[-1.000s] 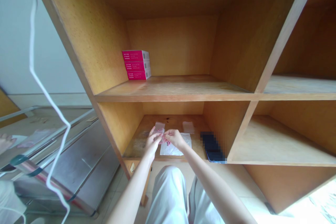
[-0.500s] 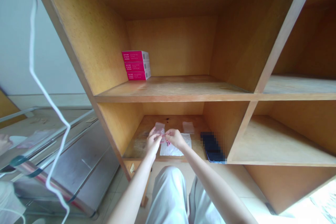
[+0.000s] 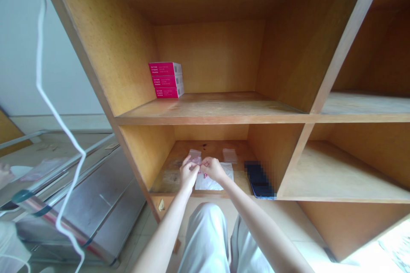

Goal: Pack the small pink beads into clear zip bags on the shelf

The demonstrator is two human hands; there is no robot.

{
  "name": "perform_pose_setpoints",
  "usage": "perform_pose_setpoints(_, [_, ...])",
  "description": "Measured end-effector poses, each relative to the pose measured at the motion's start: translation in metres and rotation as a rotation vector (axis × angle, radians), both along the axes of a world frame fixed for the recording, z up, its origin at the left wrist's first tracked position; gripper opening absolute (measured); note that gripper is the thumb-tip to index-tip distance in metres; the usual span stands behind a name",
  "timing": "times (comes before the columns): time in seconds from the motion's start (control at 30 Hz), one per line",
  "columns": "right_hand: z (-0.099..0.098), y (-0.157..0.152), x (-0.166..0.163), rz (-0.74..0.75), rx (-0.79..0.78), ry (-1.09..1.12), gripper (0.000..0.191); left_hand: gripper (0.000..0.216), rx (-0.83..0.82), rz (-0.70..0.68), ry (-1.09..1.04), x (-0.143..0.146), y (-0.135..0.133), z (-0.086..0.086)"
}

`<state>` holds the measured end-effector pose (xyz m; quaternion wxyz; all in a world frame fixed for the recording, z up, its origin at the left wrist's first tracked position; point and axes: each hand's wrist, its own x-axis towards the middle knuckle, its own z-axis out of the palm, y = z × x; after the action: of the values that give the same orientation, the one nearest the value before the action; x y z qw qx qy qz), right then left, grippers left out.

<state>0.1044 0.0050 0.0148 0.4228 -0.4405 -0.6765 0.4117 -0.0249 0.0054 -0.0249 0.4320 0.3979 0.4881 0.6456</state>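
- The person's left hand (image 3: 188,175) has its fingers pinched on a small clear bag (image 3: 195,154), whose top end stands out beyond the fingertips; the lower part is hidden by the hand.
- The right hand (image 3: 214,168) meets it there, fingertips drawn in close against the left's; from where I stand, I cannot tell whether they are clamped on anything.
- Just below the right hand's fingers, small red pieces (image 3: 206,175) show over a white sheet (image 3: 209,183), too tiny to make out singly.
- All this is on the lower shelf (image 3: 241,181) of a wooden cabinet, the bag being left of the sheet's far corner.
- A second clear bag (image 3: 229,155) lies flat behind the sheet, toward the right.
- Farther right, near the side wall, lies a dark phone-like thing (image 3: 261,182), partly blurred.
- Three pink boxes (image 3: 166,80) sit stacked on the upper shelf (image 3: 237,104), at the left.
- A white cord (image 3: 60,121) hangs at my left, before a metal cart (image 3: 105,196).
- Someone else's hand (image 3: 4,175) shows at the far left edge.
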Motion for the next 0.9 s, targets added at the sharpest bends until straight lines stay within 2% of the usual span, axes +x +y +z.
perform_pose_setpoints(0.17, [-0.002,0.001,-0.001,-0.064,0.07,-0.125,0.008,0.014,0.039,0.078,0.098,0.003,0.004,-0.006])
perform_pose_setpoints(0.33, [-0.006,0.006,-0.003,-0.136,0.142,-0.291,0.008,0.01,0.126,0.181,0.313,0.004,0.008,-0.014])
perform_pose_setpoints(0.43, [-0.008,0.008,-0.003,-0.192,0.155,-0.351,0.006,0.011,0.135,0.216,0.372,0.004,0.01,-0.018])
perform_pose_setpoints(0.7, [-0.01,0.014,-0.001,-0.361,0.132,-0.495,0.004,0.011,0.114,0.231,0.28,0.005,0.01,-0.022])
perform_pose_setpoints(0.9, [-0.009,0.013,0.001,-0.384,0.107,-0.544,0.006,0.01,0.092,0.243,0.248,0.009,0.01,-0.022])
